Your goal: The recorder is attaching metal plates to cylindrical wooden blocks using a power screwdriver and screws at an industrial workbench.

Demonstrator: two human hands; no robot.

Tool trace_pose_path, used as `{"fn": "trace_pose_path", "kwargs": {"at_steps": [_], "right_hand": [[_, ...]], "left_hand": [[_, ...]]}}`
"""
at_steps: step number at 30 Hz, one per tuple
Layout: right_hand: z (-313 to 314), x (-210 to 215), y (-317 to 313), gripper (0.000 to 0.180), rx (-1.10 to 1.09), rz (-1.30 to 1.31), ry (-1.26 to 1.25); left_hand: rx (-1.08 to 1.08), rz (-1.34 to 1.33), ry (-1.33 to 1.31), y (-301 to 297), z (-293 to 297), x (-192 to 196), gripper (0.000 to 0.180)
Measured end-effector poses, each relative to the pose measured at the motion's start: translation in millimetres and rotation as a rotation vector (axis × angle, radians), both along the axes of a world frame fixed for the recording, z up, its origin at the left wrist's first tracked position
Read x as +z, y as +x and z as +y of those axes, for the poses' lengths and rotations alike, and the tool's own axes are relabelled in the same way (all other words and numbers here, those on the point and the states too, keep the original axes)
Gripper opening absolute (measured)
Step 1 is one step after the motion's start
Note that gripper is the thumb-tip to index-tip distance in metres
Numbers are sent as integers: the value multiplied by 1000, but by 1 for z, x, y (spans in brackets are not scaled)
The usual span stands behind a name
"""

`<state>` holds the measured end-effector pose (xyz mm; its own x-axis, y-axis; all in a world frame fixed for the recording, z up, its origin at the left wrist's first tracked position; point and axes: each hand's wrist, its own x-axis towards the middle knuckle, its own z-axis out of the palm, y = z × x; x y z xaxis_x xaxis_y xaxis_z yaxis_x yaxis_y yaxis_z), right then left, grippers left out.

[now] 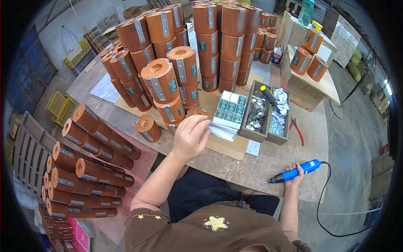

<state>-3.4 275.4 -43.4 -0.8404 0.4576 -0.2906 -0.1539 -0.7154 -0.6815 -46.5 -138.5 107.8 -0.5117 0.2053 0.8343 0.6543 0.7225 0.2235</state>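
Blue-and-black, slim cylindrical electric screwdriver point(289, 174) is over the desk's right front edge, its thin metal bit pointing left and a black cable point(322, 197) looping down from its back end. Reddish-brown, matte cylinders point(168, 87) stand in tall columns across the desk point(268, 161); those nearest show recessed, roughly hexagonal tops, grey metal strips along their sides and dark green labels. One short, reddish-brown loose cylinder point(147, 128) stands at the desk's front left.

Beyond the left hand point(191, 137), another partly hidden reddish-brown cylinder point(197, 111) stands close to the columns, which block the view of the desk's far side. Just right of that hand lies a stack of white-and-green label sheets point(228, 113), then two grey open-topped boxes point(254, 135) of small metal parts and red-handled pliers point(298, 133).

The right hand point(295, 180) grips the screwdriver, fingers wrapped round its body. The left hand is half closed, fingers curled toward the thumb; whether it pinches anything cannot be told.
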Motion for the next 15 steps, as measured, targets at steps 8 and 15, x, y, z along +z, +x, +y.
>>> {"fn": "trace_pose_path", "kwargs": {"at_steps": [8, 15], "right_hand": [[4, -4, 0, 25, 9, 18, -6], [1, -2, 8, 27, -4, 22, -3]], "left_hand": [[442, -444, -11, -18, 2, -65, 55], [532, -413, 20, -30, 14, -78, 49]]}}
